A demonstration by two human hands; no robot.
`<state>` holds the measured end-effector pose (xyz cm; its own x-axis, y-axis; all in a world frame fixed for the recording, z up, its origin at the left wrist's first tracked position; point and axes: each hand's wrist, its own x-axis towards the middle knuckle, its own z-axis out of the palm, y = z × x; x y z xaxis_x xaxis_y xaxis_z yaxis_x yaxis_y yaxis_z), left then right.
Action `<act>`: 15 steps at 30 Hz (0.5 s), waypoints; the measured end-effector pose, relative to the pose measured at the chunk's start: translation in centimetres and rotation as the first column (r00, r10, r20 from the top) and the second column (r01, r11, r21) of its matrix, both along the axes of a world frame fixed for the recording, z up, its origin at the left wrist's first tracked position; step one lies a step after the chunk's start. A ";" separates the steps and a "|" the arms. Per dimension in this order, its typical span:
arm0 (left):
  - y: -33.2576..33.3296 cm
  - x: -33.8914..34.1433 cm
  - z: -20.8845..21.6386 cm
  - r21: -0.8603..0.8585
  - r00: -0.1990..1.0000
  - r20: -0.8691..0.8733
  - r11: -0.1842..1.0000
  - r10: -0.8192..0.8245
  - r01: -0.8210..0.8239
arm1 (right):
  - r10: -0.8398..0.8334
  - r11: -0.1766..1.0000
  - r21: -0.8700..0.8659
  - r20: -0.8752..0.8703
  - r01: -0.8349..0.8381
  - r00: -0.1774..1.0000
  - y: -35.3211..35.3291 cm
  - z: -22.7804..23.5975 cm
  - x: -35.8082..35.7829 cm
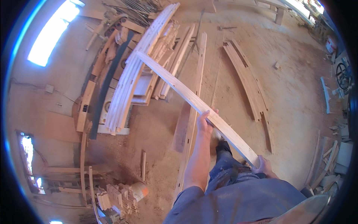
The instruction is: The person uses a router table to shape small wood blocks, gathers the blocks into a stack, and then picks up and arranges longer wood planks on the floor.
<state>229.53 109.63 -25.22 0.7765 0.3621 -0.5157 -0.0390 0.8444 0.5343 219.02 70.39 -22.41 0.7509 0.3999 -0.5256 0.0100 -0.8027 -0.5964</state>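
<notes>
A long pale wooden plank (175,83) runs slantwise from my body out to the far left. My left hand (205,121) is wrapped round it from beneath, partway along, with fingertips showing over the far edge. At the near end, by my waist, my right hand (265,167) grips the plank's end; some of its fingers are hidden. The plank's far end reaches the edge of a stack of long pale boards (126,84), but I cannot tell whether it touches them.
Below the plank lies a long beam (200,71) with slots. Further right, slotted timbers (244,80) lie on the dusty floor (294,112). Short wood blocks (112,198) and a bucket (139,191) are at the lower left. Scrap and a wheel (342,75) line the right side.
</notes>
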 end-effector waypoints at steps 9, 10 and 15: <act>9.2 -0.4 0.9 0.077 0.989 0.066 0.988 0.129 -0.134 | 0.054 0.986 0.145 0.173 -0.080 0.983 23.6 6.6 9.3; 10.1 -1.1 0.6 0.085 0.986 0.089 0.985 0.142 -0.149 | 0.051 0.981 0.175 0.200 -0.087 0.978 26.8 6.1 10.6; 13.2 -1.8 2.1 -0.079 0.971 0.217 0.993 0.103 -0.087 | 0.109 0.954 0.245 0.249 -0.172 0.962 41.8 4.9 17.7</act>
<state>227.77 122.80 -23.11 0.8376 0.4095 -0.3616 -0.2314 0.8655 0.4443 236.71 112.18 -17.56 0.7650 0.6098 -0.2071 0.2734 -0.5987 -0.7529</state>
